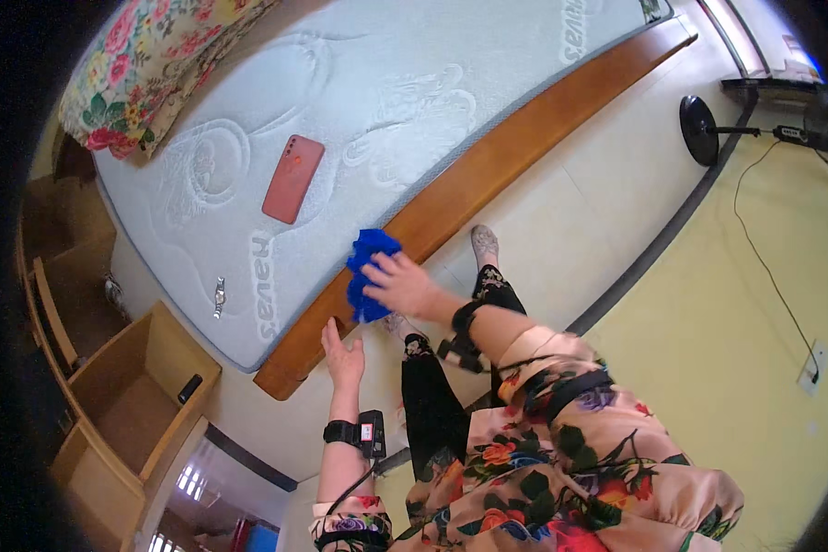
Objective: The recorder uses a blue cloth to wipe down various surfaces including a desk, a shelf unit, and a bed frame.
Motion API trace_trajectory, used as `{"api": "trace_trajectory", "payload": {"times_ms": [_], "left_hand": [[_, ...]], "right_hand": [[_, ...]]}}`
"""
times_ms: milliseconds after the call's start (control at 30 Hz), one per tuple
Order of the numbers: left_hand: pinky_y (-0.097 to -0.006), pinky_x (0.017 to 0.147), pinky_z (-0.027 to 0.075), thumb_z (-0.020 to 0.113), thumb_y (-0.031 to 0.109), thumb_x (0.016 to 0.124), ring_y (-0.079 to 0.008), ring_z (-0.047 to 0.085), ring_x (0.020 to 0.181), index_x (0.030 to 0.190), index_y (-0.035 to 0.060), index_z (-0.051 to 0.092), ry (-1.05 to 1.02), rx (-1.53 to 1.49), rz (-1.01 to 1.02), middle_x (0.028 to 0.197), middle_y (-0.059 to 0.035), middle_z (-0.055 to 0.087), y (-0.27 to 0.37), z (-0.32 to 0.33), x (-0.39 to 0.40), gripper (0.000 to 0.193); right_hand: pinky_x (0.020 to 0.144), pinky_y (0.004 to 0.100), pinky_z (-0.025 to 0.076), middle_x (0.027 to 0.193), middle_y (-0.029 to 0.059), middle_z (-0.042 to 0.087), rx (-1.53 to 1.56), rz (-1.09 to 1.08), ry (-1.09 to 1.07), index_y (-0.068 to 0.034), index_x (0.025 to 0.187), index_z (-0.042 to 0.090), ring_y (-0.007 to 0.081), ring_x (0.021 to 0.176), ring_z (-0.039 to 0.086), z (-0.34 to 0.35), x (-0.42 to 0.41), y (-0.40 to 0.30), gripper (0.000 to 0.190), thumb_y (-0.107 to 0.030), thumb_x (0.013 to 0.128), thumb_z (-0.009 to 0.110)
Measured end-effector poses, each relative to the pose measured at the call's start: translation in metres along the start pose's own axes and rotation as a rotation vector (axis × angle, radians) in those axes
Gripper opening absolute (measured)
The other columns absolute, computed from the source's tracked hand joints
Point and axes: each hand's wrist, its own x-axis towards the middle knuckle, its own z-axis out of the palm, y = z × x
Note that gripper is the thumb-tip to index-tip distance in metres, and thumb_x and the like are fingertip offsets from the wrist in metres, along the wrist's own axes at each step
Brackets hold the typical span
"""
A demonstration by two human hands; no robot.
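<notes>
A crumpled blue cloth [363, 265] lies across the wooden side rail [497, 162] of a bed. My right hand [407, 286] is on top of it, fingers spread, holding it against the rail. My left hand [345, 359] is empty, its fingers apart and pointing up at the rail's edge; whether the fingertips touch the wood I cannot tell. Beyond the rail is a pale mattress [303, 83] with raised patterns and lettering. On it rest a red smartphone [293, 179], back side up, and a metal-band wristwatch [219, 298].
A floral bedding bundle [131, 83] sits at the mattress's upper left. At left stands wooden furniture with an open compartment [145, 386] holding a small black object [190, 389]. A black fan [700, 131] is by the right wall, its cord [752, 228] running to a socket [813, 369].
</notes>
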Motion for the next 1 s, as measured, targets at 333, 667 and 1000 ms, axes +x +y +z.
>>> {"api": "trace_trajectory", "payload": {"times_ms": [333, 667, 1000], "left_hand": [[-0.0441, 0.109, 0.026, 0.063, 0.019, 0.081, -0.0423, 0.026, 0.133, 0.143, 0.0093, 0.026, 0.009, 0.027, -0.051, 0.144, -0.0284, 0.024, 0.060, 0.019, 0.015, 0.073], [-0.0448, 0.109, 0.027, 0.065, 0.020, 0.078, -0.0428, 0.027, 0.133, 0.142, 0.0057, 0.027, 0.002, 0.032, 0.052, 0.144, -0.0297, 0.022, 0.120, 0.033, 0.023, 0.076], [-0.0408, 0.111, 0.024, 0.070, 0.030, 0.074, -0.0418, 0.018, 0.137, 0.146, 0.0084, 0.019, -0.114, 0.162, -0.126, 0.149, -0.0284, 0.010, 0.163, 0.043, 0.025, 0.090]], "right_hand": [[0.085, 0.0486, 0.045, 0.121, 0.0145, 0.051, -0.307, 0.773, 0.300, -0.011, 0.105, 0.059, 0.0361, 0.104, 0.050, -0.121, -0.078, 0.251, 0.035, -0.021, 0.072, 0.064], [0.097, 0.0489, 0.039, 0.127, 0.0125, 0.050, 0.063, -0.002, 0.054, -0.013, 0.097, 0.064, 0.0350, 0.122, 0.042, -0.054, -0.028, 0.109, 0.022, -0.022, 0.077, 0.056], [0.092, 0.0474, 0.043, 0.120, 0.0155, 0.053, -0.267, 0.725, 0.349, -0.007, 0.098, 0.060, 0.0372, 0.114, 0.045, -0.161, -0.098, 0.357, 0.027, -0.014, 0.072, 0.057]]}}
